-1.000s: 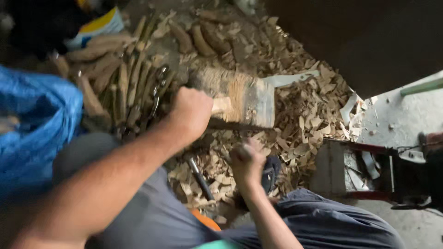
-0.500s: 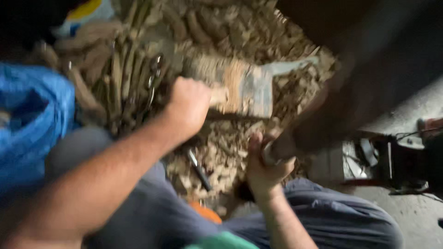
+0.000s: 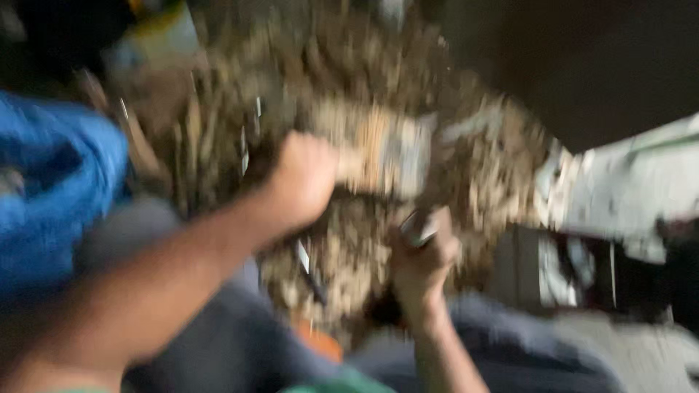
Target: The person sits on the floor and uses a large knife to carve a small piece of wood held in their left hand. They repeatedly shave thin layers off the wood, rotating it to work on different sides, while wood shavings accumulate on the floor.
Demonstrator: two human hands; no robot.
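The picture is blurred by motion. My left hand (image 3: 304, 178) reaches in from the lower left and is closed on the near end of a pale wooden block (image 3: 386, 151) that stands over a heap of wood chips (image 3: 466, 182). Just below and to the right of the block, my right hand (image 3: 422, 260) is clenched around the grip of a tool (image 3: 418, 228). Only a short greyish piece of that tool shows above the fist, and its kind cannot be told.
A row of cut wooden sticks (image 3: 196, 145) lies left of the block. A blue bag (image 3: 58, 189) sits at the far left. A dark slim tool (image 3: 309, 271) lies among the chips near my knees. A low red-framed metal stand (image 3: 575, 273) is on the right.
My right hand swung a long dark tool up half a second ago and has brought it down again beside the block. My left hand has kept its hold on the block.
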